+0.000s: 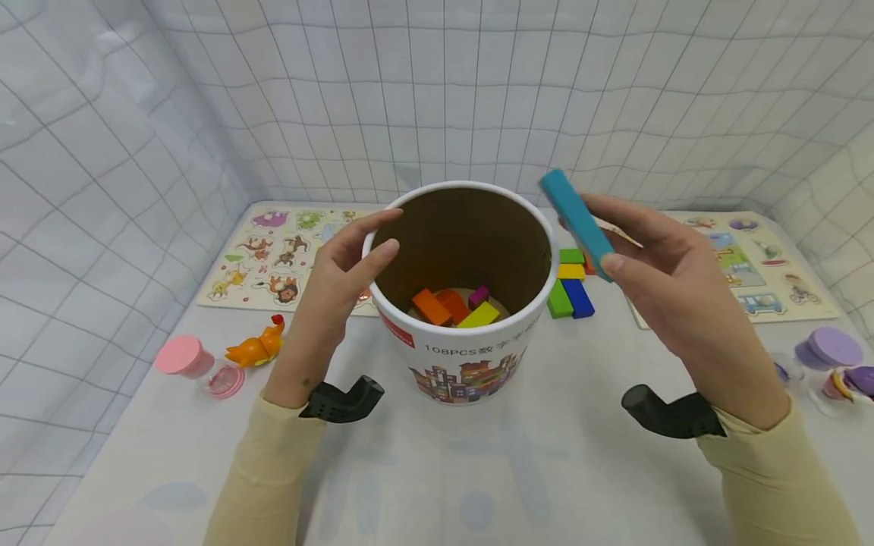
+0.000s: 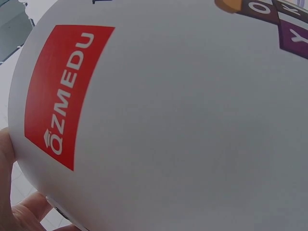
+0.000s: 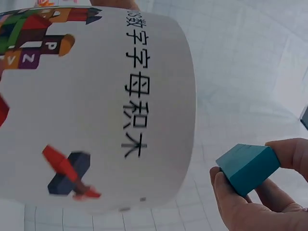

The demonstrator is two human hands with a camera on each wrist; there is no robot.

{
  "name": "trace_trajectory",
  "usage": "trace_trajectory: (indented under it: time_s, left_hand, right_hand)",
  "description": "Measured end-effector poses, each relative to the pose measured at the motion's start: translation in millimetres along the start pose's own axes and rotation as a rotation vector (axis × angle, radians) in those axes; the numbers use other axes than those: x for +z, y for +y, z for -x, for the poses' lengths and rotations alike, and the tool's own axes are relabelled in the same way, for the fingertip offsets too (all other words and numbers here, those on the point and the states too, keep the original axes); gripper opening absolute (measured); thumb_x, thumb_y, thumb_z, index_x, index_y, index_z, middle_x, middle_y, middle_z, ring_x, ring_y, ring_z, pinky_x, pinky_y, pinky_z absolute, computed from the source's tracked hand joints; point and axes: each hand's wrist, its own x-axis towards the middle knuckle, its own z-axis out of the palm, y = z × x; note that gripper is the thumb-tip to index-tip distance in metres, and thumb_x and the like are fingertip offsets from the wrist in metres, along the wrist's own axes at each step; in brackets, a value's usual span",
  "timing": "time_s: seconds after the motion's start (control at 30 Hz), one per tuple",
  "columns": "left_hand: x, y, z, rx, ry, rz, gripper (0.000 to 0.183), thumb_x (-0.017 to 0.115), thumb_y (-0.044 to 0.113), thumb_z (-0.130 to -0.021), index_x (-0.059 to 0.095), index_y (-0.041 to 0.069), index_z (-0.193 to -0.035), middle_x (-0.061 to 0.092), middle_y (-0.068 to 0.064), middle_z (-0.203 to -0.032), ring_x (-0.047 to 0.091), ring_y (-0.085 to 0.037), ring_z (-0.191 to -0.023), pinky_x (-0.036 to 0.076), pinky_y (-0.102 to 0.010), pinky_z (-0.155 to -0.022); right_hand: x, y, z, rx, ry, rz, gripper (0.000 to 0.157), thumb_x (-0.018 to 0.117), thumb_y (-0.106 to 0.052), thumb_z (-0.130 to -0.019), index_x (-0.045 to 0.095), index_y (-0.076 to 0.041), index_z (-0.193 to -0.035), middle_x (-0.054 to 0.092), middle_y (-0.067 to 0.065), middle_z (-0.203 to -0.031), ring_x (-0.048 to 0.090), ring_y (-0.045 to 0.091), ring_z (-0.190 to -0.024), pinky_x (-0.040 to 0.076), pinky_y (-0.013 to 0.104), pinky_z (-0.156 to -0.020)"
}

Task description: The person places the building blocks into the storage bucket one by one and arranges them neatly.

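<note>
A white bucket (image 1: 454,364) with printed buildings stands upright on the table, several orange, yellow and purple blocks (image 1: 432,307) lying inside. My left hand (image 1: 341,277) holds it at the left of its rim, thumb over the edge. In the left wrist view the bucket wall (image 2: 183,115) fills most of the picture and hides part of that hand. To the right of the rim, my right hand (image 1: 658,265) pinches a long blue block (image 1: 576,220) in the air, apart from the bucket. The right wrist view shows that block (image 3: 250,166) between thumb and fingers.
Green, yellow and blue blocks (image 1: 572,288) lie right of the bucket. Picture puzzle boards (image 1: 262,258) lie along the back. At the left are an orange toy (image 1: 256,349) and a pink-lidded container (image 1: 184,356); a purple-lidded one (image 1: 829,349) stands far right.
</note>
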Motion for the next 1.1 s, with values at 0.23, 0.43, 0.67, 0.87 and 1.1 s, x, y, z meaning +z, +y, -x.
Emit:
trace_trajectory:
  time_s: [0.23,0.43,0.67,0.87,1.1]
  left_hand:
    - [1.5,-4.5,-0.6,-0.008,-0.002,0.008,0.038,0.054,0.02,-0.088,0.051,0.012,-0.125,0.045,0.0,-0.129,0.036,-0.013,-0.121,0.033,-0.04,-0.099]
    - [1.9,-4.5,-1.4,-0.014,-0.003,-0.003,0.039,0.055,0.022,-0.087,0.051,0.014,-0.125,0.045,0.001,-0.129,0.036,-0.012,-0.122,0.035,-0.039,-0.097]
    - [1.0,-3.0,-1.9,-0.022,0.007,-0.028,0.04,0.056,0.025,-0.087,0.051,0.016,-0.125,0.044,0.003,-0.129,0.035,-0.012,-0.123,0.035,-0.04,-0.097]
    - [-0.4,-2.7,-1.1,-0.005,0.005,-0.001,0.038,0.055,0.021,-0.087,0.051,0.014,-0.125,0.045,0.001,-0.129,0.035,-0.017,-0.123,0.034,-0.041,-0.097]
    - [-1.3,-1.6,0.4,-0.007,0.01,-0.001,0.038,0.054,0.021,-0.088,0.051,0.014,-0.125,0.045,0.001,-0.129,0.036,-0.017,-0.122,0.035,-0.041,-0.097]
  right_hand:
    - [26.1,6.3,-31.3,0.12,-0.103,0.223,0.041,0.049,0.002,-0.087,0.047,-0.007,-0.127,0.047,0.01,-0.128,0.044,0.025,-0.118,0.043,0.028,-0.09]
    - [21.8,10.4,-29.0,0.082,0.0,0.273,0.037,0.052,-0.001,-0.087,0.049,-0.004,-0.124,0.048,0.01,-0.127,0.04,0.021,-0.121,0.038,0.024,-0.094]
    - [-25.1,43.4,-4.1,0.117,0.251,0.263,0.036,0.053,-0.008,-0.088,0.049,-0.004,-0.124,0.048,0.011,-0.125,0.042,0.02,-0.118,0.038,0.017,-0.091]
    - [-69.3,99.7,18.1,0.447,0.261,0.501,0.047,0.051,-0.03,-0.089,0.043,-0.009,-0.13,0.043,0.011,-0.13,0.043,0.017,-0.116,0.038,0.022,-0.094]
    - [-86.9,135.7,28.5,0.567,0.177,0.676,0.053,0.055,-0.027,-0.088,0.036,-0.005,-0.133,0.038,0.016,-0.133,0.036,0.03,-0.12,0.033,0.045,-0.097]
